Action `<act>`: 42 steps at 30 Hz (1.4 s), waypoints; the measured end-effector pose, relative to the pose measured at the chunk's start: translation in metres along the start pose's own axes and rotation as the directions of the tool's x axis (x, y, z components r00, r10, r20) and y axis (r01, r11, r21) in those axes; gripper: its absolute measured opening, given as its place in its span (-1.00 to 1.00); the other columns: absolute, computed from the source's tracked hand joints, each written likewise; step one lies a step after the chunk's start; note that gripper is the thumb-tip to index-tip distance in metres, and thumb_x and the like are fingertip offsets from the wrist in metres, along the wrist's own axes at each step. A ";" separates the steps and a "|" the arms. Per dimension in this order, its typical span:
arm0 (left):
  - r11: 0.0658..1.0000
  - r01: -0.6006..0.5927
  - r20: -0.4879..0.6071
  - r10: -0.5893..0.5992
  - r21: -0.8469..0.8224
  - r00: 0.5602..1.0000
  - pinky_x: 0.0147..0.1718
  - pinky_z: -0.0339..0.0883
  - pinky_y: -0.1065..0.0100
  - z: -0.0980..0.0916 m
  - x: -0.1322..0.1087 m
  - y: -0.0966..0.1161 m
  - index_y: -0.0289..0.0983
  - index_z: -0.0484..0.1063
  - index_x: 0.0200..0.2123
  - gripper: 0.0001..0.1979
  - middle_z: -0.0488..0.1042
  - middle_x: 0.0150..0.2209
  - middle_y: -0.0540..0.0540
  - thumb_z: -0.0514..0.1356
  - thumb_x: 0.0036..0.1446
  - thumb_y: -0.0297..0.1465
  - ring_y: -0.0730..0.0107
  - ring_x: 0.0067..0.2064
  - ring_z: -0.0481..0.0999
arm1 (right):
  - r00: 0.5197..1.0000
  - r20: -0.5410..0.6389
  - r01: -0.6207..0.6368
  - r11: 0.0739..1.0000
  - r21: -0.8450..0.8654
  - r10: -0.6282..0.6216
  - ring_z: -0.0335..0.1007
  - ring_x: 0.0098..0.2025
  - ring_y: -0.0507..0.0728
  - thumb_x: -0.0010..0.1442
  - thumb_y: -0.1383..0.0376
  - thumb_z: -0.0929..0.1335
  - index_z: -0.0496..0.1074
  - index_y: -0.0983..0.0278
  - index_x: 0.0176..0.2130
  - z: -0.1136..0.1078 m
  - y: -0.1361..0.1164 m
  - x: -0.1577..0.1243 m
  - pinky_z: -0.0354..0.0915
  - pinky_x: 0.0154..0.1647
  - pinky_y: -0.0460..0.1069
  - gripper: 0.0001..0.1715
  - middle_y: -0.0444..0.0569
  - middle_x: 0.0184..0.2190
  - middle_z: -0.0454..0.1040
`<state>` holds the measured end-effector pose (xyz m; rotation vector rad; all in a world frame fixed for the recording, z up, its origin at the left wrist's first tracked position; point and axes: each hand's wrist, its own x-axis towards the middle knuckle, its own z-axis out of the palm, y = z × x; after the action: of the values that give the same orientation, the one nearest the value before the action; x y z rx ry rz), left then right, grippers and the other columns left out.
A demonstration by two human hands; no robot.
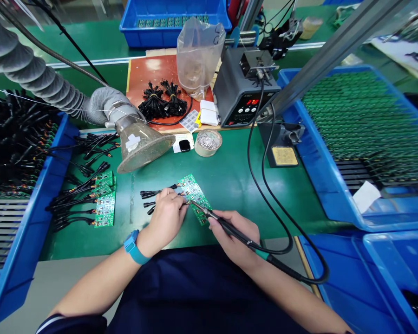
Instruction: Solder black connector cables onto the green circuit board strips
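A row of small green circuit boards (195,195) lies on the green mat (230,181) in front of me, with black cables (153,192) running off to the left. My left hand (167,218) is closed in a pinch at the boards' left edge, holding a thin wire I can barely make out. My right hand (235,236) is wrapped round a soldering iron (226,225) whose tip rests on the boards next to my left fingers. The iron's black cord (264,195) loops back to the soldering station (242,90).
A fume extractor hood (141,144) hangs at the left of the boards. Finished boards with cables (102,199) lie further left. Blue bins stand on both sides (355,139) (17,185). A solder spool (208,142) and an iron stand with sponge (282,148) sit behind.
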<state>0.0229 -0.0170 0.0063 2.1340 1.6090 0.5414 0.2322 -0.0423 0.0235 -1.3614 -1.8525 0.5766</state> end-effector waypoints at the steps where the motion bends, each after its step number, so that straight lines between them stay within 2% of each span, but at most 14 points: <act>1: 1.000 0.001 0.000 -0.001 -0.001 1.000 -0.11 0.30 0.08 0.000 0.000 0.000 -0.25 0.54 -0.33 -0.90 0.55 -0.32 -0.13 0.26 0.27 -0.48 0.08 -0.11 0.38 | 1.000 -0.008 0.004 1.000 0.000 -0.004 0.63 -0.44 0.13 0.35 0.20 0.40 0.53 0.20 -0.17 -0.001 0.000 0.000 0.55 -0.31 -0.01 -0.87 -0.08 -0.43 0.65; 7: 1.000 0.012 0.023 -0.013 0.009 1.000 -0.10 0.31 0.07 -0.002 0.001 0.002 -0.26 0.56 -0.30 -0.89 0.56 -0.31 -0.16 0.24 0.30 -0.45 0.06 -0.09 0.38 | 1.000 -0.026 0.007 1.000 0.017 -0.007 0.61 -0.46 0.10 0.34 0.22 0.40 0.52 0.21 -0.18 0.001 0.000 0.003 0.51 -0.37 -0.04 -0.88 -0.10 -0.44 0.64; 15: 1.000 0.008 0.045 -0.009 0.024 0.999 -0.11 0.30 0.07 -0.002 0.002 0.000 -0.29 0.57 -0.32 -0.83 0.55 -0.32 -0.17 0.21 0.33 -0.43 0.06 -0.11 0.37 | 0.999 0.040 -0.040 0.997 0.066 0.038 0.62 -0.44 0.11 0.36 0.18 0.38 0.51 0.20 -0.16 0.005 0.003 0.005 0.51 -0.37 -0.03 -0.85 -0.12 -0.43 0.64; 26: 1.000 -0.015 0.040 0.014 0.018 0.999 -0.13 0.28 0.08 -0.001 0.002 -0.001 -0.27 0.59 -0.31 -0.82 0.53 -0.34 -0.16 0.20 0.34 -0.43 0.08 -0.14 0.37 | 0.998 0.053 -0.050 0.994 0.097 0.045 0.62 -0.43 0.11 0.36 0.19 0.39 0.50 0.19 -0.13 0.007 0.004 0.005 0.51 -0.34 -0.02 -0.86 -0.14 -0.44 0.64; 34: 0.999 -0.012 0.044 0.011 0.031 0.999 -0.14 0.29 0.09 -0.002 0.002 0.000 -0.28 0.58 -0.33 -0.82 0.53 -0.35 -0.16 0.21 0.34 -0.44 0.09 -0.16 0.37 | 1.000 0.021 -0.016 0.998 0.067 0.014 0.61 -0.42 0.10 0.34 0.22 0.41 0.52 0.18 -0.17 0.006 0.002 0.006 0.53 -0.30 -0.02 -0.91 -0.13 -0.40 0.65; 42: 1.000 -0.015 0.034 0.014 0.026 0.999 -0.11 0.33 0.07 -0.001 0.002 -0.001 -0.25 0.58 -0.31 -0.83 0.54 -0.34 -0.15 0.21 0.33 -0.43 0.09 -0.13 0.40 | 0.999 0.021 -0.030 0.995 0.093 0.028 0.58 -0.48 0.08 0.33 0.21 0.41 0.52 0.19 -0.18 0.007 0.005 0.006 0.50 -0.38 -0.04 -0.90 -0.14 -0.45 0.63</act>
<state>0.0222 -0.0147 0.0064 2.1634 1.5920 0.4894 0.2285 -0.0341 0.0173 -1.3265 -1.8009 0.6852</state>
